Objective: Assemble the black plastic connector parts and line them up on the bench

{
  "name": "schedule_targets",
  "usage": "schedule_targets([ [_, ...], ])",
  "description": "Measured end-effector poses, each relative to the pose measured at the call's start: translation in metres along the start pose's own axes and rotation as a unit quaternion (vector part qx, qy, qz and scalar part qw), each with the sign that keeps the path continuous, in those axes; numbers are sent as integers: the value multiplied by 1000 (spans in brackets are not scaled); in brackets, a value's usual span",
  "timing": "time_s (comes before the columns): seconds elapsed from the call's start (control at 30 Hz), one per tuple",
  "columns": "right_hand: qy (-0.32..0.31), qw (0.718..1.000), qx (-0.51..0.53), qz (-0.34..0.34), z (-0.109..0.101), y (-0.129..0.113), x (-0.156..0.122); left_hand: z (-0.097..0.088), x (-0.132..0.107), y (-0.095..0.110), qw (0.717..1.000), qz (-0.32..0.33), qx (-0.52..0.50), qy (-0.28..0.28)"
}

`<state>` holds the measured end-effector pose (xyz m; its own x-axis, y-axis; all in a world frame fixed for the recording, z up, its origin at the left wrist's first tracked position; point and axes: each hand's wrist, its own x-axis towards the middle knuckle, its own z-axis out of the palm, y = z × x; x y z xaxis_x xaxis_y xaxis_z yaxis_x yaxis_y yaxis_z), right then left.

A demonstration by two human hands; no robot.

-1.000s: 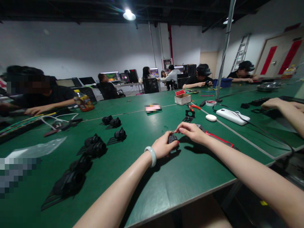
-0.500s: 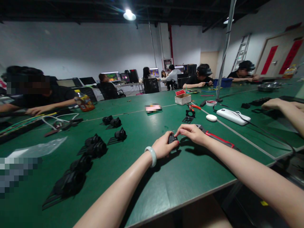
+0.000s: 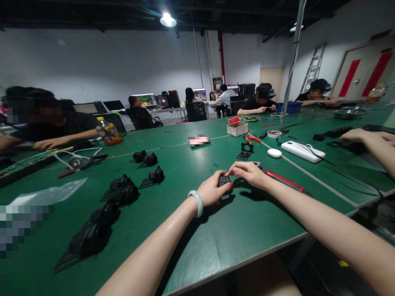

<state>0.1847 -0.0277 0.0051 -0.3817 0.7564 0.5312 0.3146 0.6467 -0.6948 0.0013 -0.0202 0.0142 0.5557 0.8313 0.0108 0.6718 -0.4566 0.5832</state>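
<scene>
Between the thumb and fingers of my left hand (image 3: 212,190) is a small, dark, rounded plastic part (image 3: 224,179), held just above the green table (image 3: 197,250). A pale bangle (image 3: 197,203) circles that wrist. My right hand (image 3: 248,172) meets the part's upper right edge with bent fingertips, drawn together in a pinch; anything between them is too small to make out. Under the right wrist lies a red-and-black handled tool (image 3: 285,181). Beyond it stands a black bracket with a round hole (image 3: 247,149).
Several black bracket assemblies (image 3: 123,190) line the left side. Farther back are a small box (image 3: 237,128), orange-handled pliers (image 3: 253,138), a white oval object (image 3: 274,153) and a white power bank (image 3: 302,151) with a cable. A metal pole (image 3: 290,74) rises behind. Co-workers sit around the table.
The part in my left hand appears slightly turned, and the right fingertips have shifted a little against it. Both arms stay nearly in place.
</scene>
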Motion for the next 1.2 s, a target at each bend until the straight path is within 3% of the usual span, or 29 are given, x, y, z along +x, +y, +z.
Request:
schedule_targets([
  [1.2, 4, 999, -42, 31, 2, 9, 2, 0, -2, 6, 1000, -24, -4, 6],
])
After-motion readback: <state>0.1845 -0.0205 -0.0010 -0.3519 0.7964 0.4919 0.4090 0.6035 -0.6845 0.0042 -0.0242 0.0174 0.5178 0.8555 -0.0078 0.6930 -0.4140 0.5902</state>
